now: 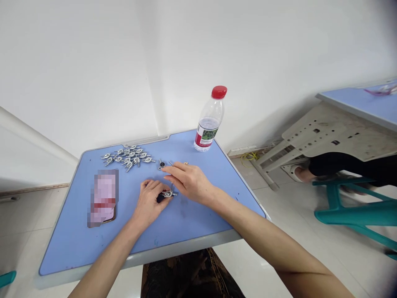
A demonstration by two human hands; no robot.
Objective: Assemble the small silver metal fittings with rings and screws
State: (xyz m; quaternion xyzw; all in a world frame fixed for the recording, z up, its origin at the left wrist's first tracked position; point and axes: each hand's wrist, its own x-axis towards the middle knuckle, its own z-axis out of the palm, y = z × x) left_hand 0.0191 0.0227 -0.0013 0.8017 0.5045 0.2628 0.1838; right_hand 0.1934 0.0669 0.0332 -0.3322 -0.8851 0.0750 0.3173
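The left hand grips a metal fitting; the right hand seemingly pinches its upright pin, calling for steadiness.

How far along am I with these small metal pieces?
The far-left cluster of similar pieces looks done, though details are too small to confirm. In hand, the left hand steadies one piece, with the right hand close above it. Probably left: the loose black-centred part beyond the hands; no total is visible.
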